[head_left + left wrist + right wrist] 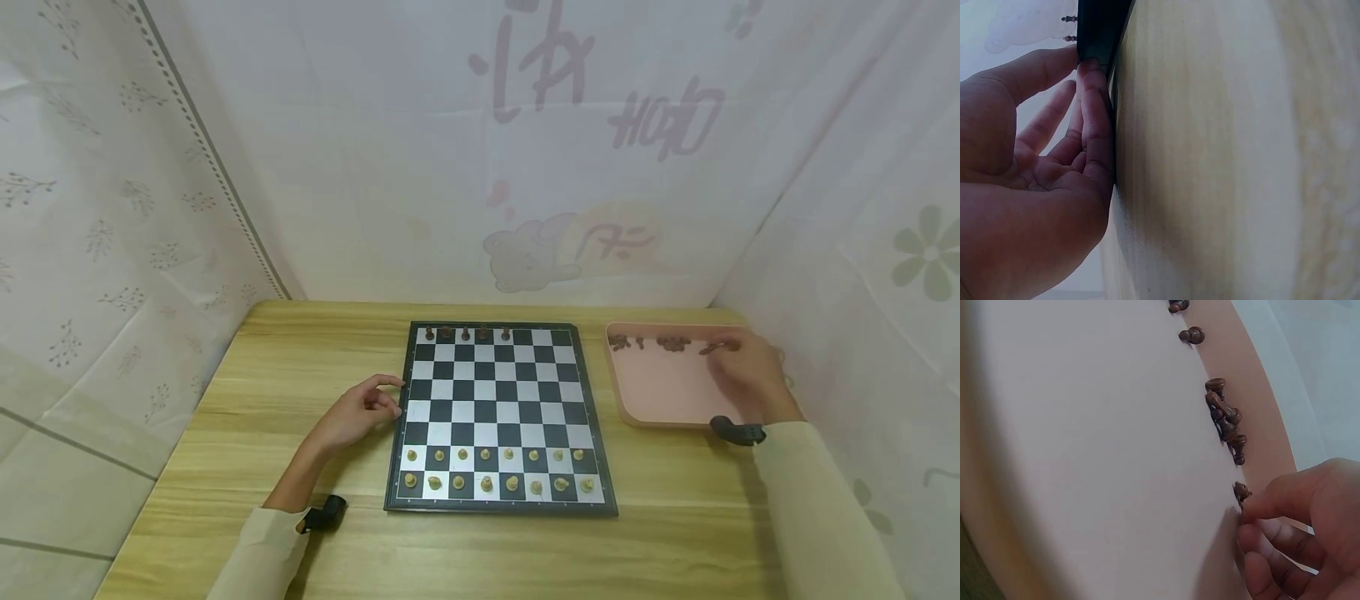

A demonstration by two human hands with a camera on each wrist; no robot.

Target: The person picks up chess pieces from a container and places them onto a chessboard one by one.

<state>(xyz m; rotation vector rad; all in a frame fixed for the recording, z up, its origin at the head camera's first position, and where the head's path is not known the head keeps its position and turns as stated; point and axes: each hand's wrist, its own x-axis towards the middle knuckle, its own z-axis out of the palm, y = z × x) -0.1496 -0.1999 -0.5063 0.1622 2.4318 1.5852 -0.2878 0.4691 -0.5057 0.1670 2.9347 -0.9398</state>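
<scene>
A black-and-white chessboard [483,412] lies on the table, its left edge touched by the fingertips of my left hand [363,412]. In the left wrist view, the fingers of that hand [1041,144] are loosely bent against the board's dark side [1100,31]. Over the pink tray [660,408], my right hand [750,371] pinches a dark brown chess piece [1242,489] between thumb and finger; its kind is partly hidden. More brown chess pieces [1225,415] lie along the tray's far wall, some heaped together.
Several brown pieces [465,334] stand on the board's far row, left of centre. Cream pieces [486,483] fill the two near rows. The wooden table [480,554] meets a hanging cloth [390,208] at the back and another cloth [885,350] on the right.
</scene>
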